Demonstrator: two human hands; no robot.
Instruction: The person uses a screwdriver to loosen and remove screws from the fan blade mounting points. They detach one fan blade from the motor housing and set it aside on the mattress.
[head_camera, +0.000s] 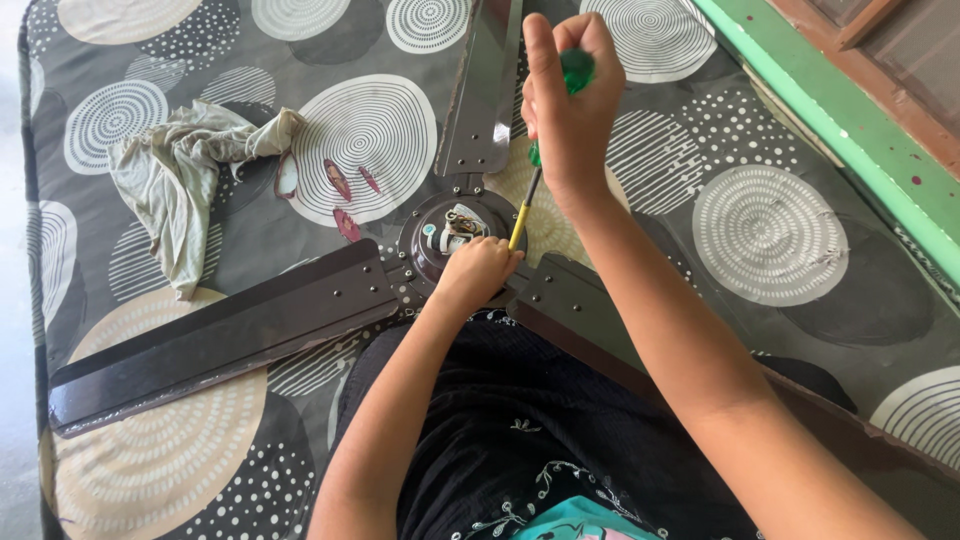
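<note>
Ceiling fan hub (452, 232) lies on the patterned mat (770, 235), cover off, wires exposed; three blades attached. My right hand (568, 105) grips the screwdriver (528, 195), tip at hub rim. My left hand (476, 270), fingers curled, steadies the hub. Screw work seemingly unfinished
</note>
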